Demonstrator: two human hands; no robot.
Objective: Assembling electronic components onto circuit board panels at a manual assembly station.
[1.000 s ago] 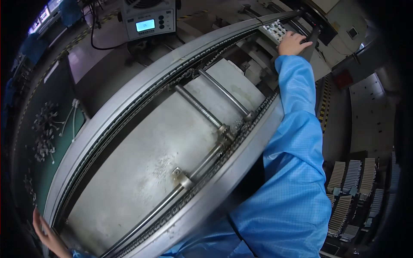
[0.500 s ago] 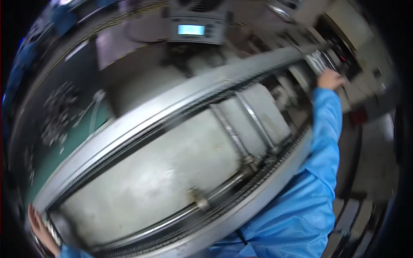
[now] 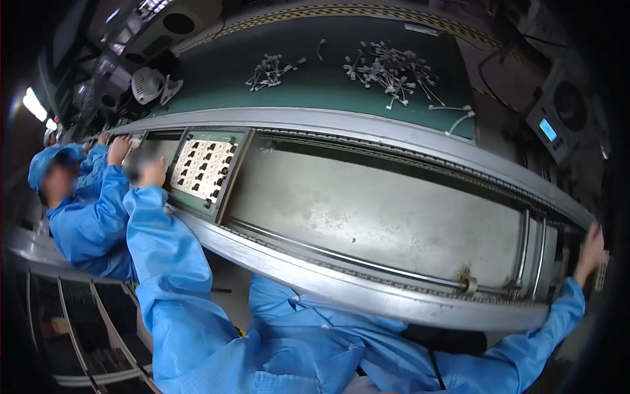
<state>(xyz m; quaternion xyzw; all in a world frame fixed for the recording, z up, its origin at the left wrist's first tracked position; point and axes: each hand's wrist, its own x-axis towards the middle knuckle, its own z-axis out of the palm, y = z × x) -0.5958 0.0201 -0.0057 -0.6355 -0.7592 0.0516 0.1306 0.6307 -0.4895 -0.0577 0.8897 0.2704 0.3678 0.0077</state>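
My left hand (image 3: pixel 153 173) is at the near left side of a framed carrier (image 3: pixel 229 176) on the conveyor. A grey blur beside the hand hides its fingertips, so I cannot tell whether they grip anything. Inside the carrier lies a pale circuit board panel (image 3: pixel 195 172) with rows of black parts. Far to the right, my right hand (image 3: pixel 592 251) reaches to the conveyor's end with its fingers stretched out. A pale ridged strip (image 3: pixel 600 271) shows beside that hand; whether they touch is unclear.
The conveyor has metal rails (image 3: pixel 367 123), chains and a crosswise rod (image 3: pixel 523 246) near its right end. Beyond it, a green table (image 3: pixel 315 92) bears white-ended cable piles (image 3: pixel 394 71) and a small white fan (image 3: pixel 147 84). A co-worker (image 3: pixel 92 210) stands at left.
The view has swung left, bringing the carrier, the cable table and the co-worker into sight. My left hand is now by the carrier; my right hand is still by the conveyor's right end.
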